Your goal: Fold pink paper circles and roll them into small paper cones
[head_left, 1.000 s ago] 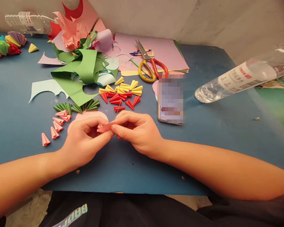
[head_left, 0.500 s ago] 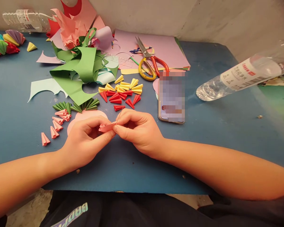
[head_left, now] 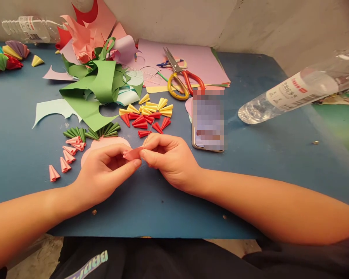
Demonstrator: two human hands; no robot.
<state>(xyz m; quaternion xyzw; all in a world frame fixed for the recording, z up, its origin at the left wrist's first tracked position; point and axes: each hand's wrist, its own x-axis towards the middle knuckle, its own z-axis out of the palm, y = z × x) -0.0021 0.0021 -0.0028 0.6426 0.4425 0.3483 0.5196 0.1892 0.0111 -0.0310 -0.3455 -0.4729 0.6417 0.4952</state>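
Pink paper piece point(head_left: 133, 154) — between both hands point(head_left: 100, 170) point(head_left: 174, 164)

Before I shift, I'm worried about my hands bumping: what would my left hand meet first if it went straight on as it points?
Your left hand would probably meet your right hand, which pinches the pink paper piece just ahead; exact depth is unclear.

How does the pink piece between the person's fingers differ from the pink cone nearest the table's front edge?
The pink piece is held between the left hand and right hand; the pink cone lies on the table, untouched.
The pink piece stretches sideways between the fingers, while the pink cone points its narrow end away from the person.
Both look like pink paper with rolled parts.
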